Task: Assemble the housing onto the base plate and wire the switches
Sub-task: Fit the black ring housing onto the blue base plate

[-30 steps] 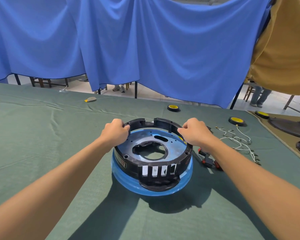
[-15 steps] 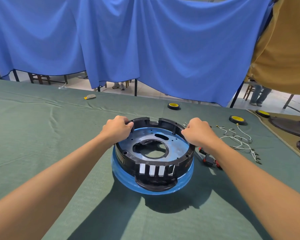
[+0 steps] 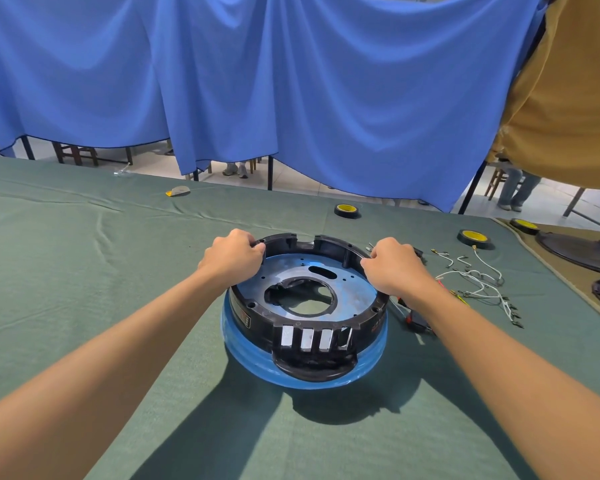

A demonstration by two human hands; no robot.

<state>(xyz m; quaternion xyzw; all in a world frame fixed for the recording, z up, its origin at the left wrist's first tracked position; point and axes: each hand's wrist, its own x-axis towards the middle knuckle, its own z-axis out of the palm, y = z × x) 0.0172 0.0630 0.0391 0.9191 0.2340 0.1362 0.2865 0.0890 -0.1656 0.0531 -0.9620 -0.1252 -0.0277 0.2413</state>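
Found the housing [image 3: 364, 332] seated on the plate [image 3: 354, 296] at mid-table, much as a second before, with no visible turn or shift of either part. Found the left hand [image 3: 232, 258] kept on the far left rim and the right hand [image 3: 394, 268] kept on the far right rim, fingers of both curled tight over the housing wall in the same grip as earlier. Noted only a slight change of camera aim.

Could not see the fingertips, tucked inside the rim, nor the rim under the hands. Could not tell how fully seated on the plate. Saw switches [image 3: 416, 320], red and black, partly hidden behind the right forearm.

Inside the ring, saw the plate's face with a large central hole and an oblong slot, and outside it a blue edge around the foot. Made out four pale slots in the near wall.

Further right on the cloth [image 3: 84, 271], noted loose wires [image 3: 478, 282] in a tangle, terminals too small to read. Beyond, noted three tape rolls [image 3: 347, 211], dark discs [image 3: 582, 251] cut off by the right edge, and a blue curtain [image 3: 291, 98] behind the table.
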